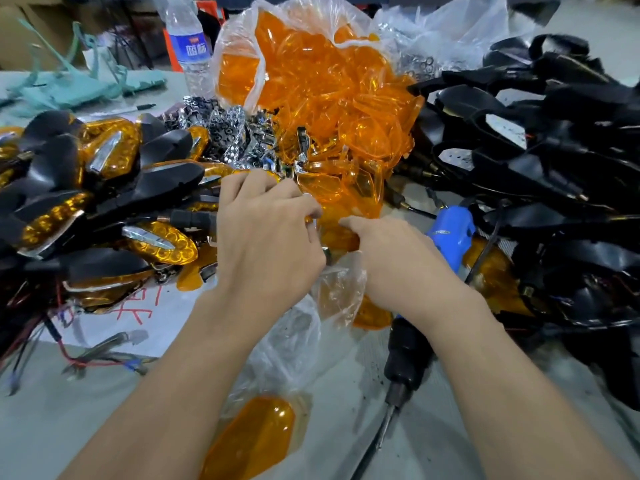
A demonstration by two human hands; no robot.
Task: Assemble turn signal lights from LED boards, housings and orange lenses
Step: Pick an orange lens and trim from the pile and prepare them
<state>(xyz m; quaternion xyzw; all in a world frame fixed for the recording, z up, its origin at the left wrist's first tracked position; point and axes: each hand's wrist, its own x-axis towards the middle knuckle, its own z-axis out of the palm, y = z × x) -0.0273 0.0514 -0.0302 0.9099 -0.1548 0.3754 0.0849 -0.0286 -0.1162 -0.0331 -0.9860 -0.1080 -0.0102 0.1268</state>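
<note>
Pinching one orange lens [337, 237] between thumb and curled fingers, the right grip [391, 258] has its thumb lying flat along the lens's upper edge; the fingers underneath are hidden. The left grip [266, 230] meets it from the other side, fingers curled, with the fingertips closed on the same lens's left end, where a small chrome part shows; exactly how it is attached cannot be told. This lens sits at the near foot of the lens heap [318, 109], a mound of orange covers spilling toward the person from a clear plastic bag [239, 32].

Just left of the heap lies a tangle of chrome reflector pieces [225, 133]. Further left, finished signals [104, 188] with black backs and orange faces are piled up, their wires [86, 358] trailing over a paper sheet with red writing [138, 306]. To the right, black housings [540, 140] are stacked in a large dark pile. A blue-and-black power screwdriver [450, 233] lies on the tabletop [52, 427] under the right forearm, tip pointing toward the person. One loose lens [252, 438] rests near the bottom edge, partly under clear film. At the far side stand a water bottle [187, 39] and a teal cloth [69, 88], with a pen [138, 107] beside it.
</note>
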